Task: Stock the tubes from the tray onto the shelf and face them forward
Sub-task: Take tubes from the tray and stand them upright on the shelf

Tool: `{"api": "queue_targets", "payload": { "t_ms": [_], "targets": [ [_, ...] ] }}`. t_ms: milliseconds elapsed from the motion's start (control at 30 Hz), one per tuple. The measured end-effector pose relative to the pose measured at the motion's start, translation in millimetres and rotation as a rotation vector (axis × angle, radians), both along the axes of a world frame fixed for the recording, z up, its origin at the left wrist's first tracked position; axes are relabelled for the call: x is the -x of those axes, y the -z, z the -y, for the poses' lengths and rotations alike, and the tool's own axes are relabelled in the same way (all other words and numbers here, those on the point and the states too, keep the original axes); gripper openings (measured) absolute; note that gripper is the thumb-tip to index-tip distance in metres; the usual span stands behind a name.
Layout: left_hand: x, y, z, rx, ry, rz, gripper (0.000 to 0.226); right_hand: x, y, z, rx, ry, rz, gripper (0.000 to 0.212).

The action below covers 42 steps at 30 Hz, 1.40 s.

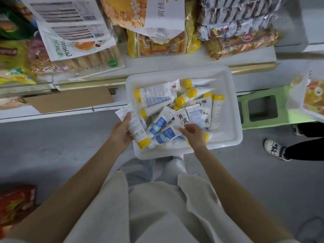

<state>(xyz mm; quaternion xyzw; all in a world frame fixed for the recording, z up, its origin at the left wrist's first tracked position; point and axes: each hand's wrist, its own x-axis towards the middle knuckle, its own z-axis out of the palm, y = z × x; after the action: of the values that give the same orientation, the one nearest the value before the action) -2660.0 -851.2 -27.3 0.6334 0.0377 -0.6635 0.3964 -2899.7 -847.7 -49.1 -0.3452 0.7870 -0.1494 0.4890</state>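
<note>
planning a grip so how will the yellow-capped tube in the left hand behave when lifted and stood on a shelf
The tube in the left hand is probably light and squeezable: its far end is crimped flat. The smooth skin may slip. Stood on its narrow yellow cap, it could tip easily.

snacks: bagged snack packs (77, 51) piled across the top
stool: green stool (263, 109) at right, on grey floor (52, 146)
carton: red carton (16, 204) lower left
shoe: white patterned shoe (273, 149) far right

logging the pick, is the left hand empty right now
No, the left hand grips a white plastic tube with a yellow cap at the white plastic tray's left rim.
</note>
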Motion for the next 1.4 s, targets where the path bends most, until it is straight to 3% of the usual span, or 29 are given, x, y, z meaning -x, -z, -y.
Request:
{"api": "queue_targets", "payload": {
  "t_ms": [100,167,300,433,600,767,900,1100,1267,1400],
  "targets": [
    [-4,-2,-5,0.022,0.021,-0.003,0.021,-13,2,0,-0.019,0.001,0.048,0.034],
    [-8,-6,-8,0.043,0.060,-0.012,0.017,-19,4,0,-0.021,0.019,0.085,0.018],
    [-19,-7,-16,0.075,0.169,-0.035,0.030,-26,10,-2,-0.046,0.075,0.133,0.018],
    [-25,-10,-20,0.096,0.211,-0.028,0.025,-31,5,-6,-0.029,0.139,0.260,0.011],
    [-18,-22,-13,0.261,0.366,0.155,0.020,-19,-35,9,0.134,0.062,0.325,0.006],
    [-4,-51,11,0.415,0.372,0.204,0.033,-16,-93,38,0.242,0.025,0.459,0.011],
    [13,-88,28,0.555,0.471,0.263,0.028,-31,-129,62,0.313,0.069,0.540,0.016],
    [29,-135,33,0.673,0.380,0.158,0.027,-57,-171,83,0.399,0.098,0.638,0.017],
    [28,-157,31,0.627,0.274,0.138,0.062,-73,-189,93,0.418,0.094,0.661,0.017],
    [27,-169,28,0.556,0.185,0.054,0.044,-83,-190,93,0.385,0.141,0.630,0.042]
  ]
}}
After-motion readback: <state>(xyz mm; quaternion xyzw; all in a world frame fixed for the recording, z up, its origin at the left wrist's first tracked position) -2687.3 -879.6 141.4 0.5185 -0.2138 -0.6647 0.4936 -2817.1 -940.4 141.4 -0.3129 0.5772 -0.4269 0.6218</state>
